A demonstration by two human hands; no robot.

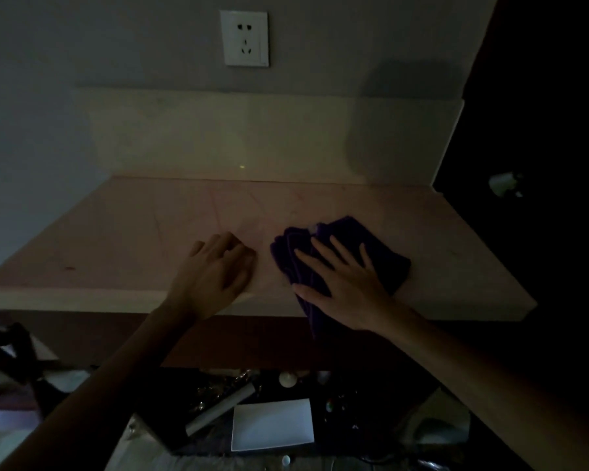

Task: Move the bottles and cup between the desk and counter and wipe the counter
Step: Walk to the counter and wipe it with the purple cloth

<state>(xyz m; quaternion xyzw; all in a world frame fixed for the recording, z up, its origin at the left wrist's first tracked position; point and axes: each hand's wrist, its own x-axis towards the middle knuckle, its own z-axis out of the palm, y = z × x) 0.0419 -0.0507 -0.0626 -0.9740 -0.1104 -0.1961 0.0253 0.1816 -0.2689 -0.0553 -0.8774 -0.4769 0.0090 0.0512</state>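
the scene is dim. a pale, pinkish stone bench (133,232) runs across the middle of the view, with a light backsplash (218,134) rising behind it and a white wall socket (244,38) on the grey wall above.

the right hand (344,283) lies flat on a folded dark purple cloth (351,246), fingers (323,248) spread and straight, pressing down on the fabric rather than closed around it. the cloth sits on the bench near the front edge, right of centre, and its near corner hangs a little over that edge below the thumb.

the left hand (215,277) rests on the bare bench just beside the cloth, not touching it. its fingers are curled loosely under, tips against the surface, holding nothing; the heel of the hand lies at the bench's front edge.

no bottles or cup show on the bench top.

below the front edge, in the dark lower part of the view, lie a white rectangular sheet or card (272,424), a pale tube-like object (218,411) just to its left, and some small items too dim to name. a small white object (504,183) shows in the black area to the far right, beyond the end of the backsplash.
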